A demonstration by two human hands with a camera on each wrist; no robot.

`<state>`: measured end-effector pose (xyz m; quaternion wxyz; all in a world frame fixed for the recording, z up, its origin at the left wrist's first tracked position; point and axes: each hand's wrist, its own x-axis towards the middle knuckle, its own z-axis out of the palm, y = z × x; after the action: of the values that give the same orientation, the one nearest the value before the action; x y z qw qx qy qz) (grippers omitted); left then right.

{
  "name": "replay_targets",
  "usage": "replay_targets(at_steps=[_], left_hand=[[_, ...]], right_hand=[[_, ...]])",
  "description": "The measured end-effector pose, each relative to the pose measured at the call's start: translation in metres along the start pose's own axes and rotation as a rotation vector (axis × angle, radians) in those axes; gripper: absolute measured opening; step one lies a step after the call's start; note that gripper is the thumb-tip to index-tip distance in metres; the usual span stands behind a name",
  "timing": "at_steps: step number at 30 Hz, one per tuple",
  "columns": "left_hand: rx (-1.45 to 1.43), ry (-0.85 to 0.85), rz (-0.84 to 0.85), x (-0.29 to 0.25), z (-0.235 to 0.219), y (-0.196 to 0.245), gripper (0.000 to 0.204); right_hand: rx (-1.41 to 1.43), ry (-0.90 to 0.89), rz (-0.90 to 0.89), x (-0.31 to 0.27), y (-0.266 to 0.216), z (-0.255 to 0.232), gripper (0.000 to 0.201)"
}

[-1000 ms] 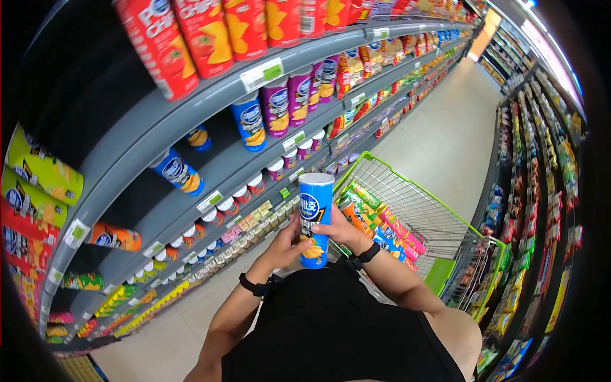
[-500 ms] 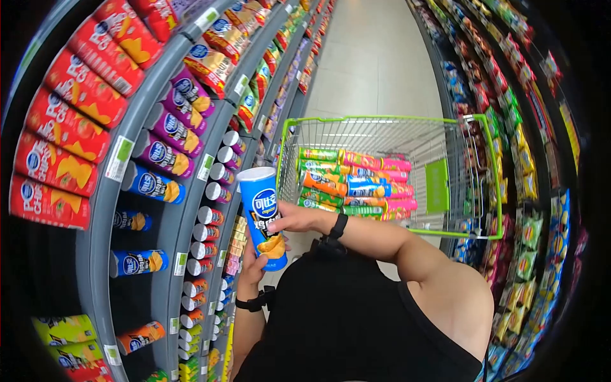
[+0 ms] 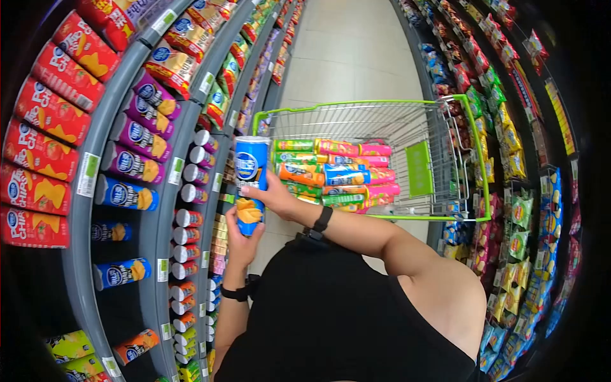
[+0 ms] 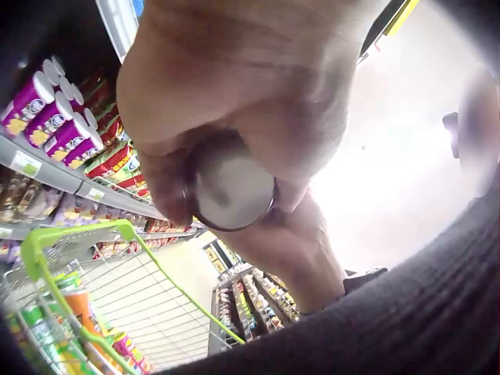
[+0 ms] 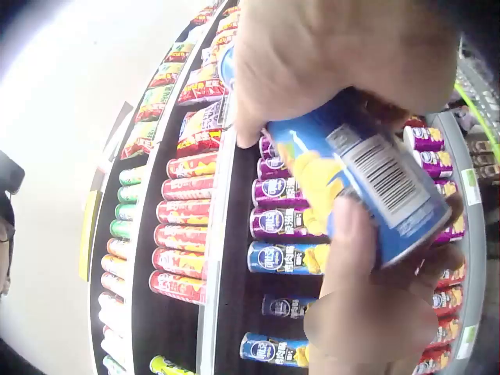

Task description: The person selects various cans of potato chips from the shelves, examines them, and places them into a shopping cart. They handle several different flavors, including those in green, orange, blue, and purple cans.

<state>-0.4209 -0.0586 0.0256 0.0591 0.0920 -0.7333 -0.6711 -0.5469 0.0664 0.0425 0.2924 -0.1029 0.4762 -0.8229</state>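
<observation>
A blue can of potato chips with a white lid stands upright between both hands in front of the chest. My left hand grips its lower part from the shelf side, with the thumb across the front. Higher up, my right hand holds it from the cart side, its thumb lying over the label. The left wrist view looks at the round base of the can with fingers wrapped about it. A barcode and a chip picture show on the can in the right wrist view.
Beyond the hands stands a wire shopping cart with a green rim, several chip cans lying in it. Shelves on the left hold red boxes, purple cans and blue cans. Snack bags fill the right-hand shelves.
The view has swung right, bringing the cart to the middle ahead. Both hands keep hold of the blue can, which has come nearer the cart's left edge in view.
</observation>
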Motion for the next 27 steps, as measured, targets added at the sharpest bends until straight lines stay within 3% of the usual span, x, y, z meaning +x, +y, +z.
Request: replay_targets(at_steps=[3, 6, 9, 10, 13, 14, 17, 18, 22, 25, 27], left_hand=[[-0.295, -0.090, -0.047, -0.004, -0.005, 0.011, 0.069], [-0.623, -0.398, -0.231, -0.011, -0.025, -0.010, 0.078], [-0.397, -0.374, -0.192, -0.016, -0.019, -0.021, 0.082], [-0.432, -0.379, -0.204, -0.017, -0.020, -0.020, 0.077], [-0.303, -0.157, -0.112, -0.015, -0.015, -0.011, 0.074], [-0.196, -0.030, 0.000, -0.010, -0.007, -0.005, 0.072], [0.027, -0.011, 0.010, -0.002, -0.009, -0.003, 0.071], [0.029, 0.036, -0.006, -0.002, -0.005, 0.006, 0.070], [0.118, 0.036, -0.077, -0.007, -0.011, -0.010, 0.064], [-0.541, 0.015, -0.204, -0.017, -0.021, -0.023, 0.061], [-0.587, -0.100, -0.188, -0.025, -0.025, -0.028, 0.064]], right_hand=[[0.143, -0.202, 0.046, 0.002, 0.001, -0.015, 0.057], [0.438, -0.490, 0.161, -0.003, -0.012, -0.021, 0.056], [0.522, -0.622, 0.208, -0.001, -0.009, -0.022, 0.056], [0.511, -0.577, 0.232, -0.002, -0.006, -0.021, 0.054], [0.449, -0.405, 0.201, 0.003, -0.004, -0.012, 0.048], [0.339, -0.261, 0.163, 0.004, -0.004, -0.006, 0.043], [0.084, -0.041, 0.079, 0.012, 0.012, 0.000, 0.041], [0.075, -0.007, 0.125, 0.011, 0.012, 0.004, 0.041], [0.078, -0.054, 0.236, 0.012, 0.017, 0.006, 0.045], [0.232, -0.240, 0.283, 0.010, 0.025, -0.001, 0.049], [0.354, -0.377, 0.350, 0.007, 0.030, -0.010, 0.051]])
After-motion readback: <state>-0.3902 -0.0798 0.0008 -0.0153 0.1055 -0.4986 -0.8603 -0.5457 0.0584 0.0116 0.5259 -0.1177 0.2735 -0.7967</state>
